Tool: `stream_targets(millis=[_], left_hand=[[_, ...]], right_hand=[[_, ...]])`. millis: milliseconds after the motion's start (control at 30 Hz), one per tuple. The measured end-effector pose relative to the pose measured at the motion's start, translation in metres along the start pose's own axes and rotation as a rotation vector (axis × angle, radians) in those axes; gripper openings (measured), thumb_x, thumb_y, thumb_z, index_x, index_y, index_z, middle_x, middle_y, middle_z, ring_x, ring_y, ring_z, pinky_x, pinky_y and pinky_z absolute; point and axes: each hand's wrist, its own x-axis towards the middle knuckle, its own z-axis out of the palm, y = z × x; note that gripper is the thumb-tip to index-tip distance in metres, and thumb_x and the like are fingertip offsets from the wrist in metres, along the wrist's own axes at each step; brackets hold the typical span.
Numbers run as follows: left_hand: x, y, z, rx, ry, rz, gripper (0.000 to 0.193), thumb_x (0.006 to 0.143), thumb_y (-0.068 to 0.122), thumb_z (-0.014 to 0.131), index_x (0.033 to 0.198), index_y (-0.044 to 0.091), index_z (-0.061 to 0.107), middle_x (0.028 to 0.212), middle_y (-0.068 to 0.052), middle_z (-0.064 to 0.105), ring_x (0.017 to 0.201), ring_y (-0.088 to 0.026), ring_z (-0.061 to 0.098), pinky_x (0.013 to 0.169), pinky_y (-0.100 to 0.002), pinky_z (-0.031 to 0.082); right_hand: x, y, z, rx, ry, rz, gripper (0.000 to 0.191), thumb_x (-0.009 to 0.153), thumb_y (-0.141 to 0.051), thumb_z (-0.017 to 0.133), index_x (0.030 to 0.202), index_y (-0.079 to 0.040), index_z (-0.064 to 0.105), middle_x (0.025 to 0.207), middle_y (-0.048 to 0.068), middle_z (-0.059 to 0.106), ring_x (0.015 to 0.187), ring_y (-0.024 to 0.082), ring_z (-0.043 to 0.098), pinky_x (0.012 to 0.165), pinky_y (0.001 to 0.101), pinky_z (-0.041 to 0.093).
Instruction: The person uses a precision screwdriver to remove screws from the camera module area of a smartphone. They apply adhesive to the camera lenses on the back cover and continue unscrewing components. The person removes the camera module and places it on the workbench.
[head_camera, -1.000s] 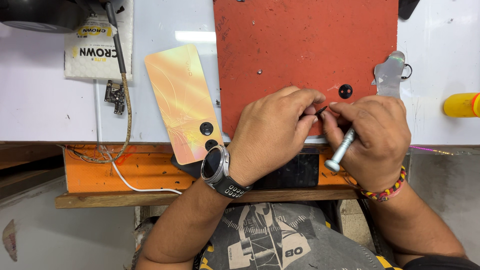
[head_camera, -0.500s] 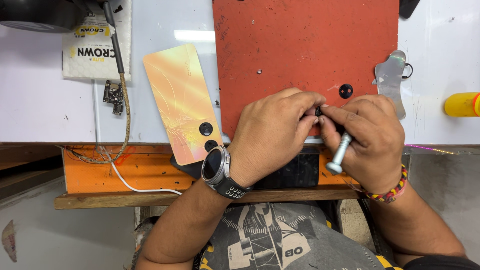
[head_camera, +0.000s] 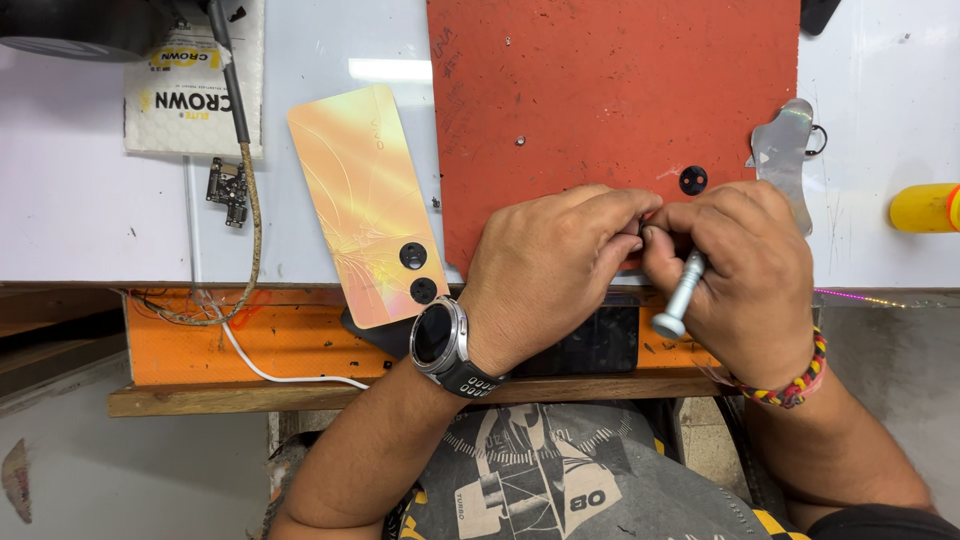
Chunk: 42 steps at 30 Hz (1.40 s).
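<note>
My left hand (head_camera: 552, 268), with a wristwatch on the wrist, is closed at the near edge of a red work mat (head_camera: 610, 110); its fingertips pinch something small that I cannot make out. My right hand (head_camera: 745, 268), with a beaded bracelet, grips a small screwdriver with a silver handle (head_camera: 682, 297). The tip is hidden between the fingers of both hands, which touch each other. A dark phone body (head_camera: 590, 345) lies under the hands on the orange shelf.
A cracked orange-gold phone back cover (head_camera: 365, 200) lies left of the mat. A braided cable (head_camera: 248, 200) and a white cable (head_camera: 270, 370) run down the left. A metal opening tool (head_camera: 785, 150) and a yellow cylinder (head_camera: 925, 208) lie at right. An orange shelf (head_camera: 250, 340) sits below the white bench.
Both hands have stayed pressed together at the mat's edge. The screwdriver handle has tilted slightly and my right hand has shifted a little over it.
</note>
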Motion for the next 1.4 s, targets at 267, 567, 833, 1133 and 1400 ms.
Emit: stream_targets(millis=[267,567,833,1133,1400], left_hand=[[-0.001,0.000,-0.002,-0.058,0.059,0.065,0.025,0.096,0.019,0.070,0.120,0.011,0.069,0.102,-0.001,0.074,0.083,-0.017,0.073,0.069,-0.031,0.057],[0.000,-0.001,-0.001,-0.125,-0.033,-0.053,0.029,0.088,0.026,0.070,0.114,0.015,0.076,0.091,0.000,0.077,0.073,-0.013,0.074,0.064,-0.028,0.058],[0.001,-0.003,-0.001,-0.177,-0.034,-0.057,0.022,0.090,0.024,0.069,0.110,0.016,0.077,0.090,0.000,0.078,0.073,-0.011,0.075,0.063,-0.027,0.058],[0.001,-0.002,-0.001,-0.183,-0.027,-0.083,0.015,0.095,0.020,0.067,0.104,0.014,0.076,0.091,0.001,0.077,0.073,-0.010,0.075,0.063,-0.026,0.059],[-0.006,-0.008,-0.002,-0.486,0.145,-0.127,0.025,0.101,0.003,0.058,0.123,0.007,0.069,0.113,-0.005,0.076,0.082,-0.006,0.070,0.071,-0.021,0.058]], right_hand=[[0.003,0.006,0.003,0.062,-0.025,-0.051,0.014,0.089,-0.006,0.074,0.096,-0.006,0.061,0.092,0.008,0.061,0.095,0.029,0.058,0.084,0.0411,0.048],[0.002,0.007,0.004,0.189,0.002,-0.091,0.013,0.086,-0.006,0.068,0.092,-0.007,0.057,0.089,0.008,0.059,0.095,0.028,0.058,0.083,0.0399,0.050],[0.000,0.007,0.003,0.297,0.021,-0.057,0.010,0.090,-0.009,0.067,0.093,-0.007,0.058,0.090,0.008,0.061,0.091,0.024,0.061,0.080,0.0349,0.051],[0.004,-0.003,-0.005,0.576,0.073,0.058,0.009,0.098,-0.011,0.056,0.093,-0.004,0.053,0.093,0.008,0.066,0.089,0.021,0.063,0.082,0.0323,0.053],[0.002,0.000,-0.009,0.152,0.066,-0.026,0.012,0.095,-0.002,0.075,0.098,-0.003,0.063,0.097,0.009,0.068,0.087,0.025,0.063,0.080,0.0359,0.050]])
